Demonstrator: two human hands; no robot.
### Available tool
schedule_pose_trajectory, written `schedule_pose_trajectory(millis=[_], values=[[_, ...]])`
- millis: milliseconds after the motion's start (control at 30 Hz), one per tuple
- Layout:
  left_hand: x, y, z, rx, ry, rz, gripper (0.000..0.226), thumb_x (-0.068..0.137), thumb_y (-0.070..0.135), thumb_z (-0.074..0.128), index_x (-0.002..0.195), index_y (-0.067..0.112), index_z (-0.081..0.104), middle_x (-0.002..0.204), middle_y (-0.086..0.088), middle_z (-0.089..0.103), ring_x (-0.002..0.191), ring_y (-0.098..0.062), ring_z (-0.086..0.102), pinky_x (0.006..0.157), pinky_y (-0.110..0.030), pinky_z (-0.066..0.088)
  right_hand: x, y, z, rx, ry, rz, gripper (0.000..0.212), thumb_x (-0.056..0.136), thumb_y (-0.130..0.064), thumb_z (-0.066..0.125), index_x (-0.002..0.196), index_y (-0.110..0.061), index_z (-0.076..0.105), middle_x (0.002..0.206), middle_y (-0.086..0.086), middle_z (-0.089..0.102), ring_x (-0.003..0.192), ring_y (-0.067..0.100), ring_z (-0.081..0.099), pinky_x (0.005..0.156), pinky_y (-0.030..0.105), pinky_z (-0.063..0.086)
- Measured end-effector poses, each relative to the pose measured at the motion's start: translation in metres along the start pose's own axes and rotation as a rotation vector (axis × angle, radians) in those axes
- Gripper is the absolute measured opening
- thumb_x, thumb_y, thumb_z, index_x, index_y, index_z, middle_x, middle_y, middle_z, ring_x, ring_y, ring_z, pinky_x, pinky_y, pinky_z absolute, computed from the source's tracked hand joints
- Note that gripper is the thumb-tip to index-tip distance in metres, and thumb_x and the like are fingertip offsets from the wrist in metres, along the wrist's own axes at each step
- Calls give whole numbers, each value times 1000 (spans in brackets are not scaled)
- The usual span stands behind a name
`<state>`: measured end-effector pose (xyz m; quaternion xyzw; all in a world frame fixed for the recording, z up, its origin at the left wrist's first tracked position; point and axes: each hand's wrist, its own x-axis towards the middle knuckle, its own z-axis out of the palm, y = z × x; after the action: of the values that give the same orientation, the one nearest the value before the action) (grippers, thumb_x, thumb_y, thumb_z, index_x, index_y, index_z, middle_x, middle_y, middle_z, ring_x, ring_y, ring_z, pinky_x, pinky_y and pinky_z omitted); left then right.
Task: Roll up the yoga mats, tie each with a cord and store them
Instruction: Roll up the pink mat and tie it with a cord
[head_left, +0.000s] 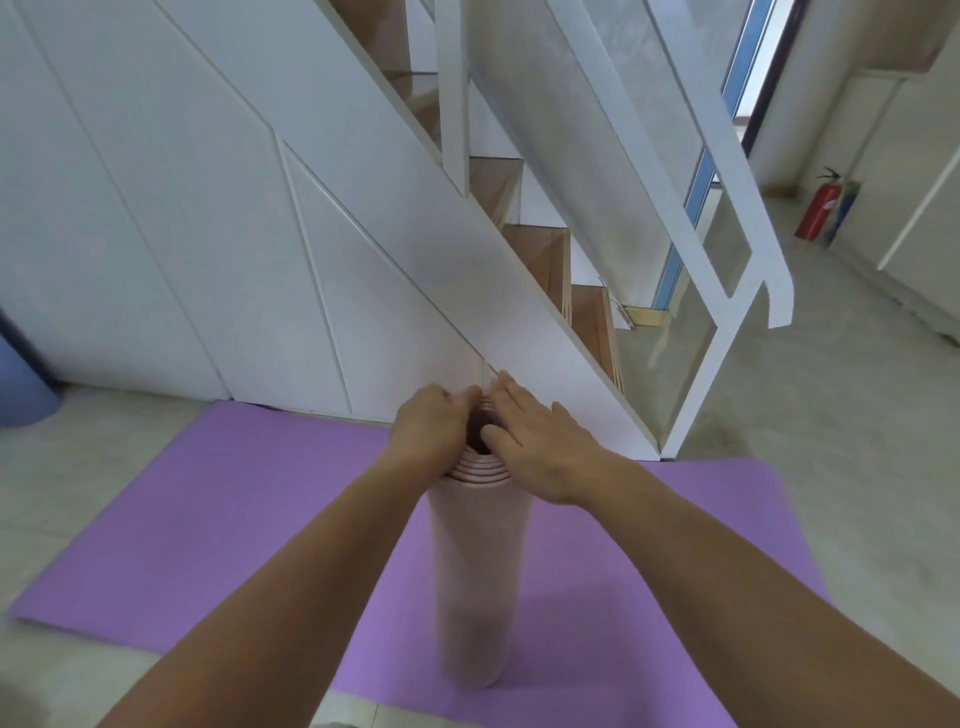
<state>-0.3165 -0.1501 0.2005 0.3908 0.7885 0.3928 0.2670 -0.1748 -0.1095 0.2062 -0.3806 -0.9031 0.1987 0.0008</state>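
A white staircase (260, 234) with panelled sides is filling the back of the view, and a purple yoga mat (234, 519) is lying flat and fully unrolled on the tiled floor at its foot. A pink rolled mat (475, 582) is standing upright on the purple one, its spiral end facing up near the stair panel. The right hand (540, 441) is lying across that top end with its fingers straight, pressing on the layers, while the left hand (431, 421) is curling its fingers over the rim on the other side and gripping it (probably squaring up the coils). At the left edge something rounded and blue (21, 374) is showing, too cropped to name, and a red fire extinguisher (818, 208) is standing well away on the right.

Judging by this, the task is sitting at an early stage: one mat is rolled, but no cord is showing around it, and the purple mat is waiting to be rolled, tied and stored.
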Motion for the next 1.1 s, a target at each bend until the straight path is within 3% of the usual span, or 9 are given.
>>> schedule_pose_trajectory(millis=[133,300,433,533,633,733,867,1000,1100], values=[[-2,-4,5,-64,5,7,36,97,42,54,85,11,64,84,-5,68,87,-29,65,82,-40,52,-3,8,0,214,100,76,60,106,-44,18,157,-26,-5,164,-10,-14,151,11,-5,123,44,2],[-6,-3,4,-190,-27,-32,30,97,37,56,98,10,68,93,-7,71,92,-26,67,88,-41,55,0,5,8,252,97,92,60,103,-39,31,158,-27,8,161,-2,15,140,26,35,112,45,34],[-18,9,19,-216,-173,-31,23,91,23,62,107,6,64,100,-10,70,88,-22,66,73,-31,53,-10,21,2,296,171,165,56,103,-29,39,155,-24,20,152,11,31,134,32,41,109,40,34],[-39,31,39,-245,-342,-27,27,82,5,68,108,7,62,104,-15,70,92,-25,68,80,-36,57,-42,51,0,400,263,226,51,104,-27,41,153,-24,30,152,9,37,136,28,40,109,34,31],[-61,51,80,-269,-410,12,29,71,9,79,99,9,73,95,-12,75,89,-25,72,85,-42,60,-86,97,4,606,375,326,48,103,-23,46,150,-24,39,150,5,43,136,22,41,112,30,31],[-87,73,140,-115,-385,108,35,49,31,81,81,19,75,77,-1,75,77,-21,72,76,-42,61,-135,149,20,818,504,425,46,101,-20,53,146,-21,45,144,2,51,131,17,48,112,28,35],[-136,102,238,218,-393,320,27,57,36,74,78,19,69,73,4,68,74,-18,65,59,-27,47,-209,221,59,1102,688,574,45,99,-19,58,142,-17,49,136,2,58,123,16,56,108,29,42],[-194,111,342,447,-515,487,31,63,37,71,64,12,53,68,-7,63,75,-30,65,52,-27,36,-291,276,110,1267,872,723,43,96,-11,62,137,-14,51,129,4,61,115,17,60,97,23,48],[-239,120,402,589,-596,631,37,59,45,74,68,12,59,61,-3,57,76,-30,65,55,-28,37,-346,302,141,1385,1088,816,41,95,-1,60,135,-6,52,121,9,63,109,16,60,89,18,51]])
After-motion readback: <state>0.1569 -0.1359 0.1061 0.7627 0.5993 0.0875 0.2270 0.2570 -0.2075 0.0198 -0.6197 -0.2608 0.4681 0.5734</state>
